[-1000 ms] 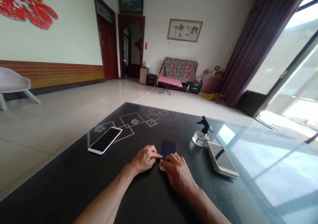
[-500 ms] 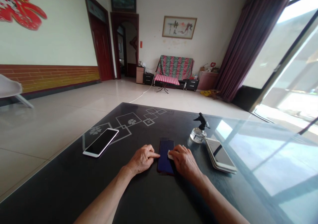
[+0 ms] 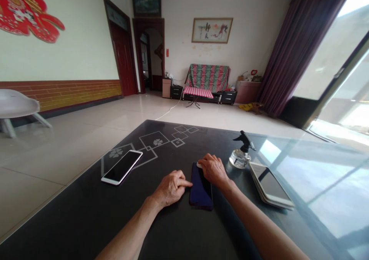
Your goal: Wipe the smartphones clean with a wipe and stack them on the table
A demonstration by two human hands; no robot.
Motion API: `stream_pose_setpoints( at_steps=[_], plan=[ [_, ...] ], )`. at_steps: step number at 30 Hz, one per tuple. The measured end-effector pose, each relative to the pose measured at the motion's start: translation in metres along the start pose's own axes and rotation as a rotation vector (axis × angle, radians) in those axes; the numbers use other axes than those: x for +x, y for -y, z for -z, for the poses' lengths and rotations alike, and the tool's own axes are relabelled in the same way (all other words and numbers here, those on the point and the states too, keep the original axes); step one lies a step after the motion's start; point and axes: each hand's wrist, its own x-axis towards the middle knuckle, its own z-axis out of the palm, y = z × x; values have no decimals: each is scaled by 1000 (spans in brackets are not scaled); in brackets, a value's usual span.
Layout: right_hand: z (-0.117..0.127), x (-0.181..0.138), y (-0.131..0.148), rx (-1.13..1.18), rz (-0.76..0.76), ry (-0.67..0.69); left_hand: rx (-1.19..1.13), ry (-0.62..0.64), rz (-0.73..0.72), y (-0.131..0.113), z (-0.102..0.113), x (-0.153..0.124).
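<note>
A dark blue phone [image 3: 199,192] lies flat on the black table in front of me. My left hand [image 3: 172,187] rests at its left side, the outstretched index finger pressed to the phone's edge and the other fingers curled in. Over the phone's far end, my right hand [image 3: 212,169] is closed on a small white wipe [image 3: 199,165], pressing it to the surface. Most of the wipe is hidden under my fingers, and I cannot tell whether it is cloth or paper. To the right of that hand stands a clear spray bottle [image 3: 240,158] with a black trigger head.
A white-framed phone [image 3: 122,167] lies face up on the left of the table [image 3: 161,229]. Right of the spray bottle is a stack of white devices [image 3: 271,185]. Beyond the table are a white chair [image 3: 19,104] and a small table with a striped pink top [image 3: 198,92].
My right hand has slid the white wipe away from me along the phone to its far end. My left hand keeps its finger at the phone's left edge. The whole view has shifted slightly.
</note>
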Motion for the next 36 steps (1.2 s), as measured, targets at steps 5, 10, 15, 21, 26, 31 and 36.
stream_pose_setpoints(
  at_steps=[5,10,15,21,26,31,36],
  plan=[
    [-7,-18,-17,203,126,-20,-20,-4,-8,1,0,1],
    [-13,-39,-41,282,-37,-236,-41,-28,-17,3,-2,1],
    [-14,-35,-37,205,2,-234,-26,-25,-19,3,0,1],
    [-17,-26,-39,188,62,-199,-31,-13,-16,-1,4,3],
    [-12,-24,-38,199,149,-154,-39,-23,-25,-1,4,3],
    [-10,-22,-35,180,121,-207,-28,-29,-25,0,2,2],
    [-17,-17,-32,128,37,-292,-30,-48,-44,3,-2,3]
  ],
)
